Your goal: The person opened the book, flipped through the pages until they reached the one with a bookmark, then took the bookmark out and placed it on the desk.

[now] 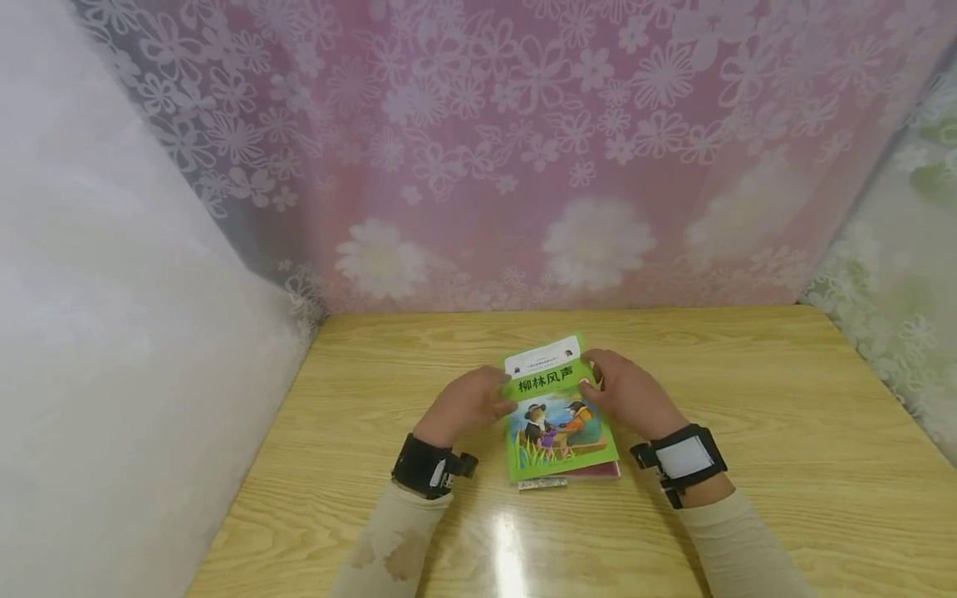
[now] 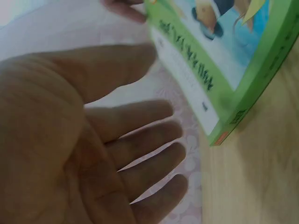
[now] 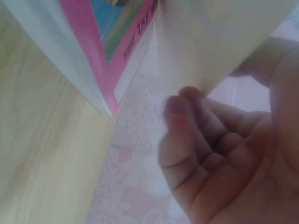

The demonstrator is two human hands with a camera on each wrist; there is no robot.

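A book with a green cover, showing two cartoon animals and Chinese lettering, lies face up between the two hands in the head view. Its green spine faces my left hand. In the left wrist view that hand's fingers are straight and spread, with the thumb right at the book's edge. My right hand pinches the opposite side near the top, a pale blurred sheet between its thumb and fingers. Under the green book a pink-covered book shows, largely hidden from above.
A small patterned edge sticks out below the green book. Everything rests on a wood-grain table. Pink flowered cloth hangs behind it, with a white wall at left and a flowered sheet at right.
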